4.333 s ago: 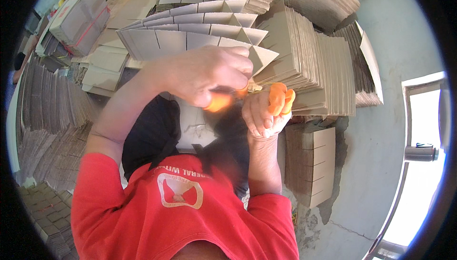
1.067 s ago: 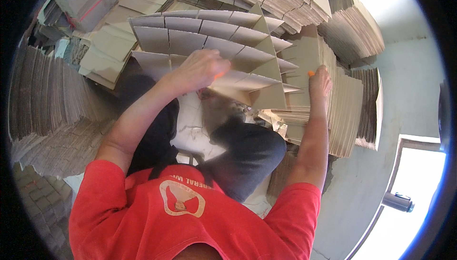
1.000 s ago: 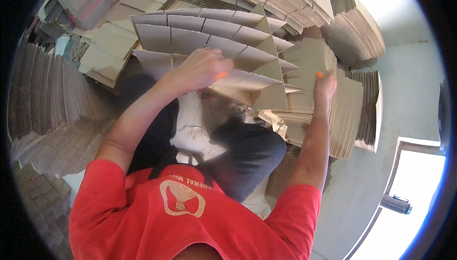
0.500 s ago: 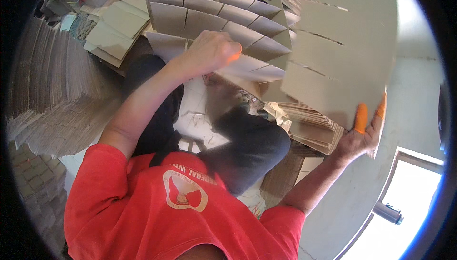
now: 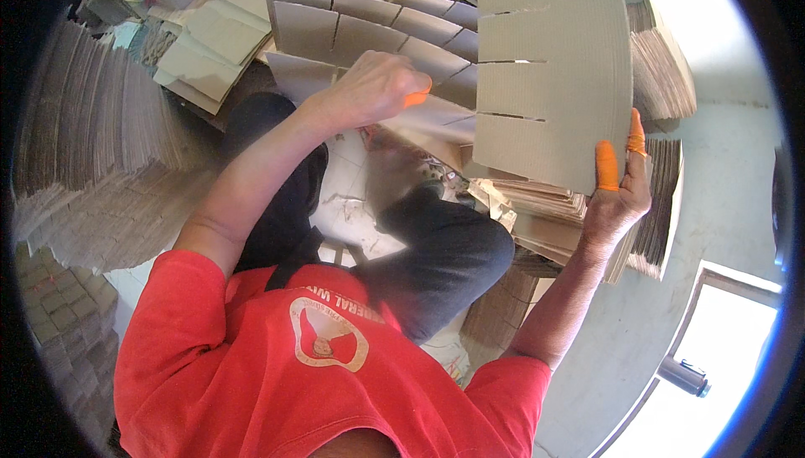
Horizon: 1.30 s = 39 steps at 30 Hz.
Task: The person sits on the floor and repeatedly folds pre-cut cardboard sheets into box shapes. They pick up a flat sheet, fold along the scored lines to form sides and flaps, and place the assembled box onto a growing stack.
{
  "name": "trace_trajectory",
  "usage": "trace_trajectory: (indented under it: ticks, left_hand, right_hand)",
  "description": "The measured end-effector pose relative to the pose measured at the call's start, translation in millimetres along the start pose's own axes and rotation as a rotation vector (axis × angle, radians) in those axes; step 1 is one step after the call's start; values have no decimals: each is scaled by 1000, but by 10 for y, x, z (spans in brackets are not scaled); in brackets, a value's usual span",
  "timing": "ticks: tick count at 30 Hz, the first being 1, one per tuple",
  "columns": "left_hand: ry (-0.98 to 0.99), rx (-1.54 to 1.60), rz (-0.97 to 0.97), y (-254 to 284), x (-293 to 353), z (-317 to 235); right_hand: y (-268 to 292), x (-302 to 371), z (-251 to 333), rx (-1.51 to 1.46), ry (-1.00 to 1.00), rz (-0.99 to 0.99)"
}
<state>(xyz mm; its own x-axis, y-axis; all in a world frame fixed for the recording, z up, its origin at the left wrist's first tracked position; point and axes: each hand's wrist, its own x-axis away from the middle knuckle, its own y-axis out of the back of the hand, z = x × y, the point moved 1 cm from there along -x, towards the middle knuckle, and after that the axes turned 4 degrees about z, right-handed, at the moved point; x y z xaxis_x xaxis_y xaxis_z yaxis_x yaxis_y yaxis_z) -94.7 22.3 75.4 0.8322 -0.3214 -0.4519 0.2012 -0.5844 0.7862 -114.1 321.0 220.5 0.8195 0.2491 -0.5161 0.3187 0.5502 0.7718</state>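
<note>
My left hand [image 5: 381, 89] is closed over the cardboard divider [image 5: 369, 34], an array of slotted panels standing on edge, just ahead of my lap. An orange finger cover shows on that hand; its fingertips are hidden. On the right, my right hand [image 5: 619, 194] pinches the near right corner of a slotted cardboard sheet [image 5: 558, 80]. Orange covers sit on its thumb and a finger. The sheet is raised nearly upright, its slots opening toward the divider, and it hides the divider's right end.
Stacked cardboard sheets [image 5: 658, 64] stand by the wall [image 5: 721, 181] on the right, with another stack [image 5: 545, 202] below the held sheet. A tall pile of cardboard [image 5: 109, 114] rises at the left. Flat cardboard pieces [image 5: 205, 59] lie beyond my knee.
My right hand has moved left and slightly away from me, carrying the slotted sheet closer to the divider. Stacks behind the sheet have come into view. My left hand has barely shifted.
</note>
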Motion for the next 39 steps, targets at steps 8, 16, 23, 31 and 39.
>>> trace_trajectory:
  ticks: [8,16,23,31,39]
  left_hand:
    - [37,10,91,9,-41,23]
    - [89,-106,-80,303,-552,364]
    - [270,-320,182,314,-1274,1083]
    - [267,-379,264,83,-1368,1233]
    - [234,-333,122,29,-1373,1288]
  right_hand:
    - [-108,47,90,-66,-92,33]
    - [-240,94,34,-135,-60,105]
    - [-233,2,43,-15,34,186]
    - [-199,-121,143,-59,-4,352]
    - [-648,-27,24,-63,161,459]
